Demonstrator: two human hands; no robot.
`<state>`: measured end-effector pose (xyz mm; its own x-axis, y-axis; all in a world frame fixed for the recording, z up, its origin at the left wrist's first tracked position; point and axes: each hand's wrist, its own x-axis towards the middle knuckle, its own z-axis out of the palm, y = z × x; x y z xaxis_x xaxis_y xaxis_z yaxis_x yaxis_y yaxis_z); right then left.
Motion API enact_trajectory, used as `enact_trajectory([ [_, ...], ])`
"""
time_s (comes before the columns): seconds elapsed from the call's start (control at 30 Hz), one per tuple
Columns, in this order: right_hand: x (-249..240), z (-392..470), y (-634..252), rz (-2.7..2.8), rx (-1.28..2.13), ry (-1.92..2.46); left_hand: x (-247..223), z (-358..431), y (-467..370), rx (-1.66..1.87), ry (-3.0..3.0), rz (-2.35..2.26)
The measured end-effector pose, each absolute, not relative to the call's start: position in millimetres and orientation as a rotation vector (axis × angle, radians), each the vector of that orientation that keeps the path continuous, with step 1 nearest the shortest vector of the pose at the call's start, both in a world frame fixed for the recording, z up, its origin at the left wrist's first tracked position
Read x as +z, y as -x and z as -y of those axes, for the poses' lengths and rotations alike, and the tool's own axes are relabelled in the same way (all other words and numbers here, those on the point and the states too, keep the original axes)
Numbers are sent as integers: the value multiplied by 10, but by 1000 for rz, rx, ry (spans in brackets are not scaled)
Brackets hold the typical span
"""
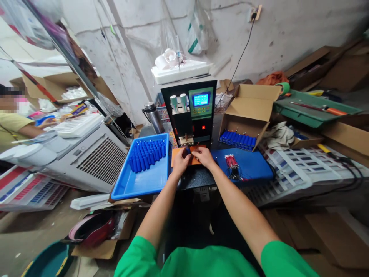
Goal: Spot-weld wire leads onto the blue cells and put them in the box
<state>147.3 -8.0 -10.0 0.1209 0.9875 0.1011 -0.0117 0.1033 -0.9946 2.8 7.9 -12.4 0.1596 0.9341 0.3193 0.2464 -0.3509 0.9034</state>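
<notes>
Cell [188,150] at left hand [181,159], machine [198,132] just beyond

Left fingers grasp it, nearer than the right hand [204,157]; cell lies at their tips, machine side. Right fingers pinched close by; contents, cannot tell. Long axis seems to run away from the body, far end machineward; small, unsure.

Worn at the head, one view looks forward-down, well above the hands [204,157].

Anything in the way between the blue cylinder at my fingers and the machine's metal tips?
Nothing visible stands between the blue cylinder at your left hand and the metal tips of the machine just beyond. Your right hand is beside it, not across that gap. Fingers partly hide the cylinder.
</notes>
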Motion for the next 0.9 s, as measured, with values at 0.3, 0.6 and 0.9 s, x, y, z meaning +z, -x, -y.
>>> enact_trajectory([
  [0.3,-46,104,-1554,1053,1218,1097,-97,403,235,1182,-2040,-1395],
  [0.6,-34,133,-1552,1051,1232,1073,-50,441,137,1141,-2145,-1352],
  [0.9,13,194,-1569,1350,1200,1000,-106,281,116,1123,-1845,-1209],
])
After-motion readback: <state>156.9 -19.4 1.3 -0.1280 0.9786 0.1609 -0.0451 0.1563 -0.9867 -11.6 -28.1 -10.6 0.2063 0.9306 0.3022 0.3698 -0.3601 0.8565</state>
